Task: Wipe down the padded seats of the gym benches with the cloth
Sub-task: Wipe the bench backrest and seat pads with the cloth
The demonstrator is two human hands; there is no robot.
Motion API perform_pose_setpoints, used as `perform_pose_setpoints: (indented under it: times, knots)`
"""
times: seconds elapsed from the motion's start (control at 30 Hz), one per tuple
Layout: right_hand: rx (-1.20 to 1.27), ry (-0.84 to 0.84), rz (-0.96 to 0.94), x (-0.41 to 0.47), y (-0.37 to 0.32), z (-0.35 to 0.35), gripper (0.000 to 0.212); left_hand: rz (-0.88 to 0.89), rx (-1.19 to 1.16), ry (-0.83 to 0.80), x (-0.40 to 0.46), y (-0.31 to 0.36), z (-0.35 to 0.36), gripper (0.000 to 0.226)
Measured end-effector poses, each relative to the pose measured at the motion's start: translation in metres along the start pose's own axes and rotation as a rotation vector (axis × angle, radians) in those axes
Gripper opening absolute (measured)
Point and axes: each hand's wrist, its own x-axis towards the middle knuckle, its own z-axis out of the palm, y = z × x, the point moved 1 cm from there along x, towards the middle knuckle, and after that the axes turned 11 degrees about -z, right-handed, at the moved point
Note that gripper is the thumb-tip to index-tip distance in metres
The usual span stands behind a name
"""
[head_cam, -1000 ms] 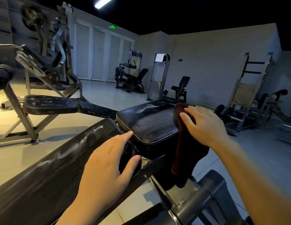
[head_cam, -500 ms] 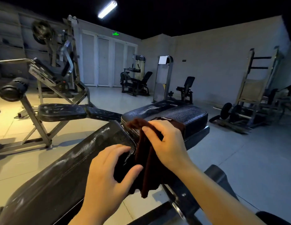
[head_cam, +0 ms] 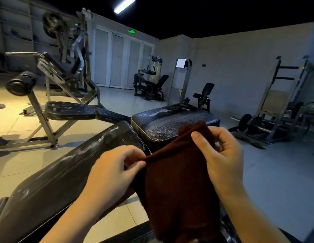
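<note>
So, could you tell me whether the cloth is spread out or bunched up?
Spread out: both hands pinch the dark brown cloth's top edge; it hangs flat.

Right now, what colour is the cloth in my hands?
Dark reddish brown: the cloth shows best in the head view, its only view.

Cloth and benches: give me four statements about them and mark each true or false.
1. Both hands hold the dark red cloth. True: the left hand pinches one edge, the right hand grips the top.
2. The cloth lies flat on the seat pad. False: it hangs lifted between the hands.
3. A second bench stands to the left. True.
4. The left hand presses on the long back pad. False: it pinches the cloth.
</note>
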Motion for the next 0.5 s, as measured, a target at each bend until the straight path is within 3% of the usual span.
perform_pose_setpoints:
  times: [0.07,0.23,0.33,0.4,0.5]
  knots:
    - [-0.162,-0.005,-0.051,-0.005,0.009,-0.005,0.028,0.051,0.15,0.13,0.007,0.009,-0.01,0.014]
    - [-0.376,0.063,-0.229,-0.006,0.02,-0.003,0.041,0.218,0.235,0.492,0.063,0.042,-0.007,0.007]
    - [-0.485,0.067,-0.204,0.003,0.037,-0.003,0.042,0.223,0.317,0.43,0.095,0.048,0.03,0.006]
    - [-0.552,-0.01,-0.075,0.007,0.052,-0.005,0.039,0.12,0.338,0.379,0.103,0.041,0.047,0.014]
    - [-0.615,-0.079,-0.037,0.004,0.068,-0.01,0.038,0.008,0.433,0.38,0.098,0.035,0.046,0.022]
